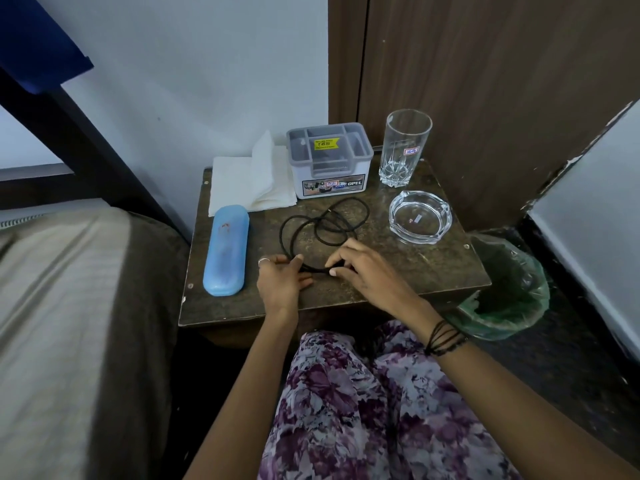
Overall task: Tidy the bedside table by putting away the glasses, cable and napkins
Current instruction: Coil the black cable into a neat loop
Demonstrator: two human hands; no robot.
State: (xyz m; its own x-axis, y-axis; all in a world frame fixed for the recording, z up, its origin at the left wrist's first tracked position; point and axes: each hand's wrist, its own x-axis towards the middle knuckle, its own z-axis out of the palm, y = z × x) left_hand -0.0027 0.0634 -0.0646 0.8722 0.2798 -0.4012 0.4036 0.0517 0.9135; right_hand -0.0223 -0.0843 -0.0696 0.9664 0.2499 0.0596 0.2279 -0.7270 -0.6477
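Note:
A black cable (pixel 325 223) lies in loose loops in the middle of the dark bedside table (pixel 433 271). My left hand (pixel 282 282) and my right hand (pixel 367 271) both pinch its near end at the table's front, a short stretch of cable running between them. A closed blue glasses case (pixel 227 249) lies lengthwise along the table's left side. White napkins (pixel 249 180) sit in a loose stack at the back left corner, one sheet standing up. The glasses themselves are not visible.
A grey compartment organiser box (pixel 330 161) stands at the back middle, a tall drinking glass (pixel 405 147) to its right, a glass ashtray (pixel 420 216) in front of that. A bin with a green liner (pixel 509 296) stands right of the table. A bed (pixel 62 323) lies left.

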